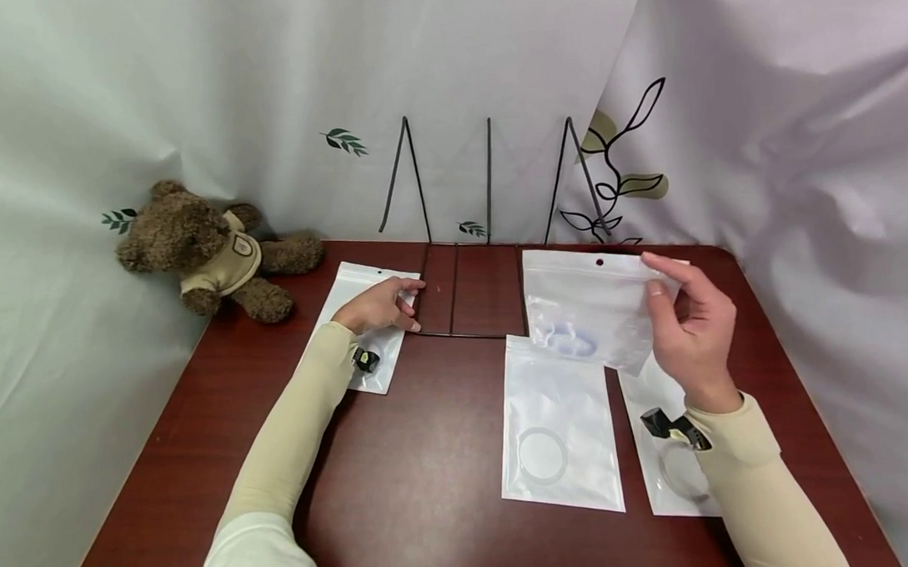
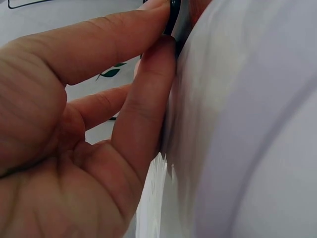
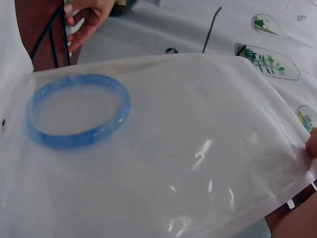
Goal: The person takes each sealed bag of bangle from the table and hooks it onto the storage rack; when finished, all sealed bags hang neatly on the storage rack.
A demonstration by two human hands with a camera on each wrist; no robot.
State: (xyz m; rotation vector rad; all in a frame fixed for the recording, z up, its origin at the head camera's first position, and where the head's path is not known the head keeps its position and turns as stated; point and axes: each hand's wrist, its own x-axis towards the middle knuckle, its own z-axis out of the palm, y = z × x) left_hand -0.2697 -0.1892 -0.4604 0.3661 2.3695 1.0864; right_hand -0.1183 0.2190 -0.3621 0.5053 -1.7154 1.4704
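My right hand (image 1: pixel 691 325) pinches the upper right corner of a clear-fronted zip bag (image 1: pixel 574 283), lifted over the table's right side. Inside it lies a blue bangle (image 3: pixel 79 140), low in the bag. My left hand (image 1: pixel 380 307) holds the left edge of a black wire rack (image 1: pixel 477 337) at the back of the table; dark wire shows at its fingertips in the left wrist view. Beneath the left hand and wrist lies another white zip bag (image 1: pixel 349 291), partly covered by them. Three bent wire prongs (image 1: pixel 489 178) rise from the rack's rear.
Two more zip bags, one in the middle right (image 1: pixel 563 396) and one under the right forearm (image 1: pixel 660 485), lie flat, each with a pale ring inside. A brown teddy bear (image 1: pixel 231 258) leans at the back left. Pale curtains (image 1: pixel 267 90) hang behind the table (image 1: pixel 416 485).
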